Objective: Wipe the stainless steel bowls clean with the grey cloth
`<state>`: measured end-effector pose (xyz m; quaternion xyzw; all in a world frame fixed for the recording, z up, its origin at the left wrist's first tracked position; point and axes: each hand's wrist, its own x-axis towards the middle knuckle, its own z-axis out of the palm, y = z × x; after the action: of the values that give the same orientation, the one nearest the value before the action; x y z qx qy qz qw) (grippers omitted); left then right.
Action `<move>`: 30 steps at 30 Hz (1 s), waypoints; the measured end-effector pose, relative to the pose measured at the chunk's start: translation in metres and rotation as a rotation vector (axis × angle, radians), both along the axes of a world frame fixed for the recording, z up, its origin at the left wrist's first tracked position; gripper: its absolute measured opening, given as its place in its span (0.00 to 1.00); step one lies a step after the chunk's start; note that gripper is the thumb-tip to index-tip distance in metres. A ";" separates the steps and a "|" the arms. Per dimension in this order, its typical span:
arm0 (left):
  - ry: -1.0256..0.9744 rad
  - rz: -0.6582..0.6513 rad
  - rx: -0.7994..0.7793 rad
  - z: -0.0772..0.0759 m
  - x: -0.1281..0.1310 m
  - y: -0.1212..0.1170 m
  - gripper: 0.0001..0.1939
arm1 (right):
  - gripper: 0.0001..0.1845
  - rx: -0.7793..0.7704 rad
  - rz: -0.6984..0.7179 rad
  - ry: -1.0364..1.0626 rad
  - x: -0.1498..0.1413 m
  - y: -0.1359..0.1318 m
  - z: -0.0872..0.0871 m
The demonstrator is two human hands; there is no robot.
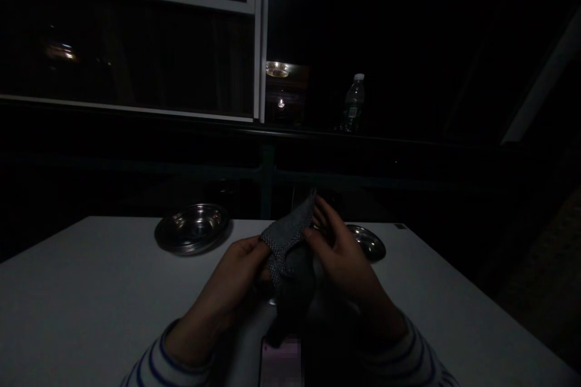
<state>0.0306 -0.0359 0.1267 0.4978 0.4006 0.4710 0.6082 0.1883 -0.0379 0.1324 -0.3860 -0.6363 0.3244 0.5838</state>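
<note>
A dark grey cloth (290, 224) with a paler stitched edge is held up above the white table (113, 308). My left hand (236, 275) grips its left edge between thumb and fingers. On the other side, my right hand (340, 254) pinches the upper right edge. The lower part of the cloth hangs down in folds between both hands. A small shiny bit of something shows just under the left hand, too covered to name. Below the cloth lies a phone (278, 366) with a dim pinkish screen.
Shallow metal bowls (193, 230), seemingly stacked, stand at the back left of the table. Behind my right hand is a metal dish (371, 243), partly hidden. A clear plastic bottle (354, 101) stands beyond the table by the window frame (259, 42). The room is very dark.
</note>
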 end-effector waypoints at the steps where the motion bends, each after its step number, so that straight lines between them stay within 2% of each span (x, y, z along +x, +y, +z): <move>1: -0.023 0.010 -0.016 0.000 0.000 0.000 0.12 | 0.32 -0.007 -0.067 -0.112 -0.001 0.001 -0.002; 3: -0.052 0.034 -0.025 0.001 0.001 0.001 0.11 | 0.31 -0.057 -0.173 -0.290 -0.001 0.002 -0.005; 5: -0.059 0.082 -0.021 0.002 0.000 0.003 0.11 | 0.29 -0.098 -0.210 -0.370 -0.002 0.000 -0.005; 9: -0.053 0.215 -0.017 0.004 -0.003 0.006 0.12 | 0.17 -0.100 -0.125 -0.374 -0.004 -0.005 -0.002; 12: -0.058 0.211 -0.014 0.004 -0.004 0.006 0.11 | 0.09 -0.058 -0.073 -0.447 -0.007 -0.008 -0.001; 17: -0.061 0.094 0.007 0.003 -0.001 0.002 0.12 | 0.13 -0.001 -0.078 -0.522 -0.012 -0.008 -0.003; 21: 0.007 0.047 0.036 0.004 0.001 0.000 0.12 | 0.12 0.010 -0.068 -0.514 -0.013 -0.006 -0.004; 25: 0.110 0.124 0.088 0.004 -0.002 0.002 0.12 | 0.13 -0.033 -0.062 -0.485 -0.009 -0.005 -0.002; 30: 0.168 0.245 0.167 0.004 -0.017 0.011 0.16 | 0.15 -0.101 -0.175 -0.416 0.006 0.000 0.002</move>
<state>0.0137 -0.0253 0.1311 0.5318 0.4669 0.5301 0.4671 0.1940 -0.0380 0.1347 -0.5272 -0.6900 0.2173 0.4458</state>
